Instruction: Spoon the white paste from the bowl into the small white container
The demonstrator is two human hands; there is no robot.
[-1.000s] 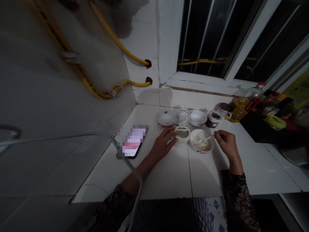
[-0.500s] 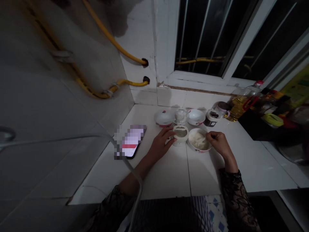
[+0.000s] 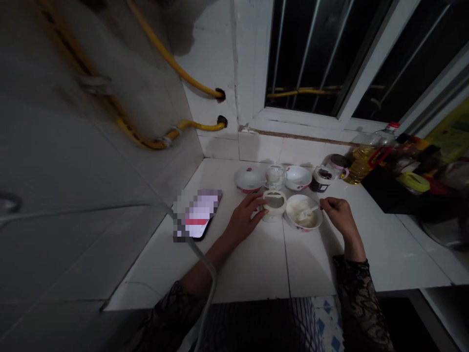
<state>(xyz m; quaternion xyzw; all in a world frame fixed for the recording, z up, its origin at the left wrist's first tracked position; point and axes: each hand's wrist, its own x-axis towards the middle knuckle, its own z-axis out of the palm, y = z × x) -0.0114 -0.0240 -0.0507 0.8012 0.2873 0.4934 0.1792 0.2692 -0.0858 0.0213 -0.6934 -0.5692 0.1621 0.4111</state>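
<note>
My left hand (image 3: 245, 216) curls round the side of a small cream container (image 3: 274, 204) standing on the white counter (image 3: 256, 264). Right of it sits a white bowl (image 3: 304, 213) with a pale, floury mass inside. My right hand (image 3: 339, 213) pinches the handle of a white spoon (image 3: 309, 210), whose tip rests in that bowl. Both sleeves are dark lace.
Behind stand two more white bowls (image 3: 249, 178) (image 3: 298, 177), a glass jar (image 3: 275, 175), a dark jar (image 3: 319, 179) and an oil bottle (image 3: 366, 159). A phone (image 3: 200, 213) lies at left. Yellow hoses run along the wall; a dark stove (image 3: 403, 195) is at right.
The view shifted slightly after the first frame. My right hand dipped with the spoon toward the bowl, then drew back a little to the right. My left hand stayed on the container.
</note>
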